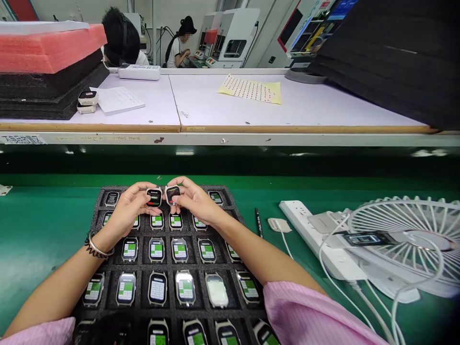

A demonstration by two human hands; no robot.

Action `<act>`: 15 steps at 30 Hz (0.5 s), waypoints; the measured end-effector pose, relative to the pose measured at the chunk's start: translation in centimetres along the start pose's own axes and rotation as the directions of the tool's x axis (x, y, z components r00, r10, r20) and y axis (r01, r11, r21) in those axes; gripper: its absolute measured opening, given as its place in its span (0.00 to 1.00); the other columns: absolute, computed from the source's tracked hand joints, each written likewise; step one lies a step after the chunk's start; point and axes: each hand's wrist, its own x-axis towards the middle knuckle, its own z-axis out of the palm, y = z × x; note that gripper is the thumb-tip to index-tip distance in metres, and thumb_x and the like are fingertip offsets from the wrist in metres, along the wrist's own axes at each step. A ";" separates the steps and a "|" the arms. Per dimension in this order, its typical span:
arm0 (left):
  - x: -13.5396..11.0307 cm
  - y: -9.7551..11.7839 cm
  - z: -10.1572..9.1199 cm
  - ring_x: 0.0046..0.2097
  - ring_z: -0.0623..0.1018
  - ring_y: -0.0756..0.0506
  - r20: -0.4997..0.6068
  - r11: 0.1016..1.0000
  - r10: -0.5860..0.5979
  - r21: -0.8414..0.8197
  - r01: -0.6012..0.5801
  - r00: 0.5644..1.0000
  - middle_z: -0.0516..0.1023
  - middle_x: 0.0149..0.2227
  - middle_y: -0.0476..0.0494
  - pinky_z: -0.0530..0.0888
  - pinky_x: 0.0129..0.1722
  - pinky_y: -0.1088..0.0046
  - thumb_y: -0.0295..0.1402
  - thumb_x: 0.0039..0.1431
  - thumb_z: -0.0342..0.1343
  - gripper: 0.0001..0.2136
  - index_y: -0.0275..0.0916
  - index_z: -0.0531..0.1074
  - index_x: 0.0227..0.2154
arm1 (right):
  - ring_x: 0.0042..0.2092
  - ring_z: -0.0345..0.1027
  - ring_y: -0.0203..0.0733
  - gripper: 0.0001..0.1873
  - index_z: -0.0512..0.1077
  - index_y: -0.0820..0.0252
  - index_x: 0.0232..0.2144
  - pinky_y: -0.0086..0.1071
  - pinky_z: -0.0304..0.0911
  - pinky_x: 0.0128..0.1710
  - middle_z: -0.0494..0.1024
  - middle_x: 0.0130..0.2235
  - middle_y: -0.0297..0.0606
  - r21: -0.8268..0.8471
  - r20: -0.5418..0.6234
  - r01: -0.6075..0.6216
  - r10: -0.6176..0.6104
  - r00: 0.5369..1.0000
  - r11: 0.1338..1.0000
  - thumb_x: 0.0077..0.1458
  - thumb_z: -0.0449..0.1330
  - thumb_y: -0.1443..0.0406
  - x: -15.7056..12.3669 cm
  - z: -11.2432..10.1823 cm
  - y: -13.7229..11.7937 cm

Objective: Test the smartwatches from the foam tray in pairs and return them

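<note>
A black foam tray [143,261] lies on the green belt in front of me, its pockets filled with several smartwatch bodies [156,249] showing green and white screens. My left hand [129,208] pinches one watch body [154,197] with a red and dark screen at the tray's far row. My right hand [192,199] grips a second watch body [172,193] with a dark screen right beside it. The two watches nearly touch. A bangle and a black bracelet sit on my left wrist.
To the right lie a pen [258,223], a white power strip [316,239] with cables and a white fan [406,239] lying flat. Behind the belt a white shelf holds a yellow sticker sheet [251,89], papers, foam stacks [50,67] and two watch bodies [87,101]. People work far behind.
</note>
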 end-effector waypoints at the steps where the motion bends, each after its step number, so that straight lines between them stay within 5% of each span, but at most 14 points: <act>1: 0.0 0.0 0.0 0.28 0.83 0.45 -0.001 1.000 0.001 -0.003 -0.001 1.000 0.81 0.36 0.47 0.82 0.33 0.67 0.35 0.50 0.65 0.16 0.37 0.73 0.41 | 0.26 0.73 0.36 0.18 0.64 0.57 0.45 0.28 0.64 0.26 0.76 0.34 0.31 0.001 -0.002 -0.001 0.001 1.000 1.000 0.53 0.65 0.65 0.0 0.0 0.0; 15: 0.1 -0.1 -0.2 0.30 0.81 0.48 -0.038 0.998 0.028 0.051 -0.026 0.999 0.80 0.38 0.46 0.78 0.33 0.71 0.33 0.49 0.69 0.21 0.38 0.71 0.45 | 0.35 0.77 0.41 0.23 0.64 0.57 0.51 0.34 0.72 0.35 0.77 0.39 0.35 0.037 0.051 0.003 -0.005 0.999 0.999 0.53 0.65 0.67 -0.2 -0.2 0.1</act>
